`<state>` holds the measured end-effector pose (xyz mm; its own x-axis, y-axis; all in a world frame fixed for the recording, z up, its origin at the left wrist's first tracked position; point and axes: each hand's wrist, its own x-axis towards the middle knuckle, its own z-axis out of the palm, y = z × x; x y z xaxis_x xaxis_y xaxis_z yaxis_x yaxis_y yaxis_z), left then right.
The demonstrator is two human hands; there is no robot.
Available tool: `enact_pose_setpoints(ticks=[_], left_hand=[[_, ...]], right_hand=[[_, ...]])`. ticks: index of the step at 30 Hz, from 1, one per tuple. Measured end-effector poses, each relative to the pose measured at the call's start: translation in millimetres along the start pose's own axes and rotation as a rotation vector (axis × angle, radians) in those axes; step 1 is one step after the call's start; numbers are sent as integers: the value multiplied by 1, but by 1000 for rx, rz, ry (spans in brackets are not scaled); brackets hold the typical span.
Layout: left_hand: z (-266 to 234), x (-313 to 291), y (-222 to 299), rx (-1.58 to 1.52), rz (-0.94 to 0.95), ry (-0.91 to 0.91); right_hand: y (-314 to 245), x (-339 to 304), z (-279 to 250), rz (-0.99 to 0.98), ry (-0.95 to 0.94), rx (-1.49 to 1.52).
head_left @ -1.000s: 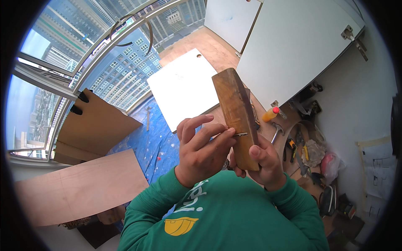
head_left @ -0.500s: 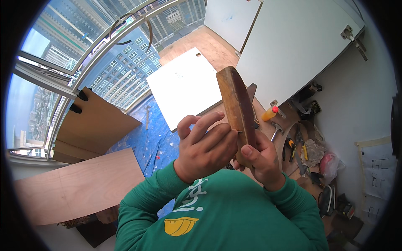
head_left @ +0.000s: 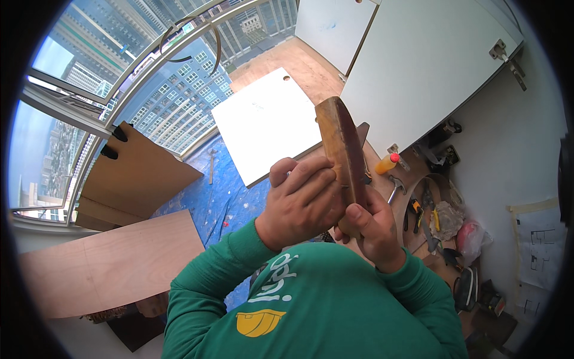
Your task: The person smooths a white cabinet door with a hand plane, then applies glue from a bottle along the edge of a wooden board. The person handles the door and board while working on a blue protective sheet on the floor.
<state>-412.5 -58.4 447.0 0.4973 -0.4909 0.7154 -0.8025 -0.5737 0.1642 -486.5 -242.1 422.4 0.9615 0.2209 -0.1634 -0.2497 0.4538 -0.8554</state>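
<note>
Grasping a brown wooden block (head_left: 342,143) by its near end, the right hand (head_left: 375,232) held it before the green shirt (head_left: 353,299), the left hand (head_left: 306,200) curled against its side, what it pinched unclear.

The left forearm (head_left: 218,257), in a green sleeve, slants up from seven o'clock toward two. Its wrist (head_left: 266,233) leads into the left hand (head_left: 308,200), back showing, fingers bent and tips toward two o'clock; the outermost finger crooks tightest, the thumb hidden. The right forearm (head_left: 427,293) rises from five o'clock toward ten. The right hand (head_left: 373,233), at the left's four o'clock, grips firmly, thumb (head_left: 357,214) pointing to eleven.
</note>
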Motion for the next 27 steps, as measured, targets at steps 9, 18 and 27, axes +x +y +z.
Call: enact_pose_setpoints(ticks=[9, 18, 27], left_hand=[[-24, -30, -10, -97, -69, -116], [-1, -30, -12, -245, -201, -76], [21, -9, 2, -195, -76, -52]], right_hand=[[0, 2, -8, 1, 131, 31], [6, 3, -9, 56, 92, 63], [6, -2, -11, 96, 83, 52]])
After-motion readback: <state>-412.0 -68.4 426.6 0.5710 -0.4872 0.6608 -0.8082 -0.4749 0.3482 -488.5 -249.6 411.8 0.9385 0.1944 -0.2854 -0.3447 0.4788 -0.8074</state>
